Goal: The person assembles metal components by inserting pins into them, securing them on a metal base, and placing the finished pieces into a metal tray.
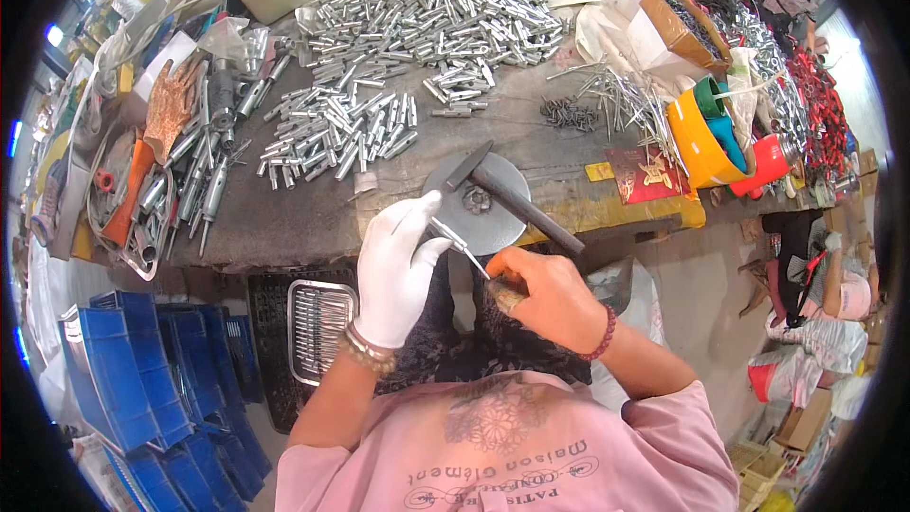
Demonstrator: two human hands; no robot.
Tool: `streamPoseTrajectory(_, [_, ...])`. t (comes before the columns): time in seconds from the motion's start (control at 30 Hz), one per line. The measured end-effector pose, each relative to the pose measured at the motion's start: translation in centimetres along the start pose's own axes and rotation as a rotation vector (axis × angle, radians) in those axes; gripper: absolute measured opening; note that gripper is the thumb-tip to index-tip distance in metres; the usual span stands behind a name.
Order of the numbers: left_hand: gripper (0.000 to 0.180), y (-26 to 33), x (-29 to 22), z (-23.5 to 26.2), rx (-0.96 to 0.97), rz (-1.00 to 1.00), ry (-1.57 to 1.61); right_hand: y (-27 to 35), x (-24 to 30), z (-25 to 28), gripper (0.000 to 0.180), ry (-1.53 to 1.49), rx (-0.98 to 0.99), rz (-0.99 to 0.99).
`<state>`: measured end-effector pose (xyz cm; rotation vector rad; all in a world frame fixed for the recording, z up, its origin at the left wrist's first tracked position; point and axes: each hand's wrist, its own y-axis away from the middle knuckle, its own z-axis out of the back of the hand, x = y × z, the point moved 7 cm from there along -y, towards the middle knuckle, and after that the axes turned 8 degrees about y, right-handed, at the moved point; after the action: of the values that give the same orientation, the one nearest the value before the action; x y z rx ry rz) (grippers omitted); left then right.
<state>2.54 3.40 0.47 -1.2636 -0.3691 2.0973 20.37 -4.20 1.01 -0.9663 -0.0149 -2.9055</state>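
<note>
**Slender metal piece held between 2 hands near the front edge of the worktop**

The metal piece [447, 231], a bright cylinder, lies at the centre of the frame, slanting down to the right, with a thin rod [476, 262] extending from its lower end. The left hand [391, 265], in a white glove, pinches the cylinder between thumb and forefinger. The right hand [559, 301] has its fingers curled in and appears to pinch the rod's far end; a brown item [510, 300] shows beneath them, too obscured to identify.

Handling, as judged from appearance: the cylinder should be light, rigid and hard to break, but its smooth, rounded surface may slip or roll against glove fabric. Its best hold is probably mid-barrel, thumb opposed to 1 or 2 fingers, leaving both ends clear. The rod, being narrower, is likely easier to bend and better held near its tip.

Above the hands, a hammer [521, 208] rests across a grey disc [483, 236] on the worktop [313, 228]. Similar cylinders form a large heap [427, 14] at upper centre.
</note>
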Motion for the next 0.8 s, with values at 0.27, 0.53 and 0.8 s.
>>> streamPoseTrajectory(0.27, [0.06,5.8,2.1,-2.7,-0.08,0.836,0.679,1.3,0.0,-2.6,0.029,-0.333,0.099,-0.161])
streamPoseTrajectory(0.53, [0.068,7.0,2.2,-1.8,-0.16,0.902,0.857,1.3,2.0,-5.2,0.028,-0.313,0.103,-0.112])
streamPoseTrajectory(0.8, [0.062,12.9,6.3,6.6,-0.315,0.951,0.543,-1.6,1.0,-2.8,0.043,-0.325,0.054,0.017])
